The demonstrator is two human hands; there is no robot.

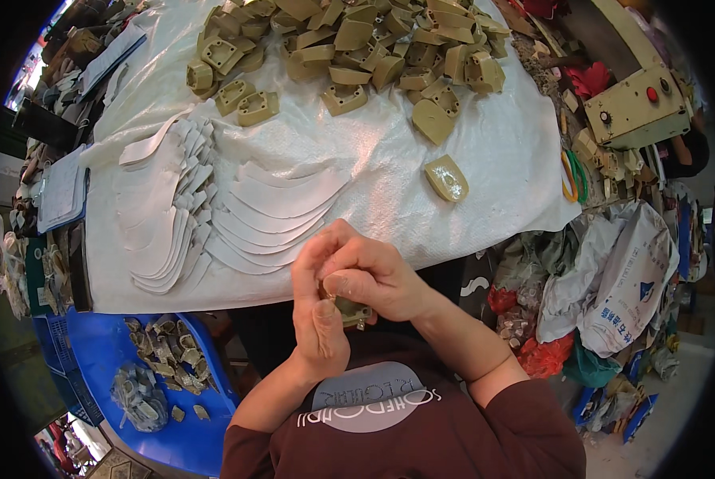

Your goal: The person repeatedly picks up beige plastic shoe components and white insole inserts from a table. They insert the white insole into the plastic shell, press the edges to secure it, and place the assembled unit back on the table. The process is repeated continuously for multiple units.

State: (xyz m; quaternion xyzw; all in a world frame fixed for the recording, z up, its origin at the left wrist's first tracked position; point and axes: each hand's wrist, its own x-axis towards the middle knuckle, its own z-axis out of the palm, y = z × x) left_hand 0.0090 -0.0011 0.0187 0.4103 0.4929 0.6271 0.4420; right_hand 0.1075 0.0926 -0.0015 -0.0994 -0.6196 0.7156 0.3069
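Note:
Close to my chest, at the table's near edge, both hands are around one olive-tan molded part [351,312]. My left hand [319,323] cups it from the left, fingers curled up over the top. From the right, my right hand [371,275] presses thumb and bent fingers against it. Much of the part is hidden by my fingers; its lower right edge shows. Just beyond my hands lie overlapping curved white strips [274,203], with another stack of strips [154,231] to their left. A single tan part [446,178] lies apart on the right.
A large heap of tan parts [353,32] covers the far side of the white-sheeted table [501,215]. A control box [641,105] with a red button stands at right, above plastic bags [629,279]. At lower left, a blue chair [206,431] carries more pieces.

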